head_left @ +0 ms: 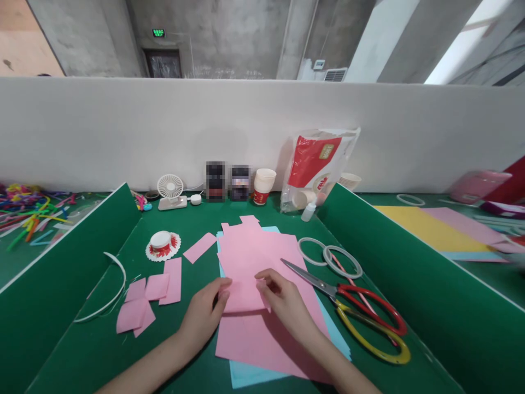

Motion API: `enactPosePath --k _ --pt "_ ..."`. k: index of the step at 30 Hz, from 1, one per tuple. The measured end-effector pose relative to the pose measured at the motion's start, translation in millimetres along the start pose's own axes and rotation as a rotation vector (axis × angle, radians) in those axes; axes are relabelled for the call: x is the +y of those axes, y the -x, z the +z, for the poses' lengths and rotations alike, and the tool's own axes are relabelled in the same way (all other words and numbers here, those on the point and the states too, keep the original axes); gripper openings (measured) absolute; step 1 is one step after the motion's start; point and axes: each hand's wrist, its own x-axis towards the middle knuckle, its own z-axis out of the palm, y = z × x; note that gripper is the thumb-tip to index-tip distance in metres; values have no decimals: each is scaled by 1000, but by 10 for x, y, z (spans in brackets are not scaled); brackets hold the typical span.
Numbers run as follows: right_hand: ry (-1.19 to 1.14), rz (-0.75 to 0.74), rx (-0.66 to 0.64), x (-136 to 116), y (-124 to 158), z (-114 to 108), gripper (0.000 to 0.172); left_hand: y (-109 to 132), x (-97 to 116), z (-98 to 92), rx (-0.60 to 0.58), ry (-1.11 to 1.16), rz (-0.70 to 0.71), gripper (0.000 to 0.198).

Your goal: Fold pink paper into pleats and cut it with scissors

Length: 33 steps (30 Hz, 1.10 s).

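My left hand (204,313) and my right hand (284,301) both pinch a small pink paper piece (244,295), one at each side. It lies on top of a larger pink paper sheet (262,257), which rests on a light blue sheet (250,375) on the green table (197,219). Both hands have their fingers closed on the small piece's edges. Scissors (356,306) with red and yellow handles lie just right of my right hand, blades pointing toward the paper.
Cut pink scraps (150,298) lie at the left with a white strip (110,290) and a cut paper cup (163,244). Two tape rings (330,257), a small fan (171,191), a paper cup (263,186) and a bag (318,167) stand behind. Green dividers flank the work area.
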Motion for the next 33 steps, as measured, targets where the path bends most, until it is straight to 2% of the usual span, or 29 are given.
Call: enactPosePath --k 6,14,28,33 --pt "113 -32 49 69 -71 -29 10 -133 -32 114 -11 -51 63 26" --pt "335 -101 46 98 -88 -1 15 -141 -62 156 -33 -206 164 24" --pt "645 -165 -26 104 -103 -2 22 -161 -64 151 -27 -420 223 20" --pt "739 -234 -45 86 -86 47 25 -182 -50 171 -59 -433 315 25"
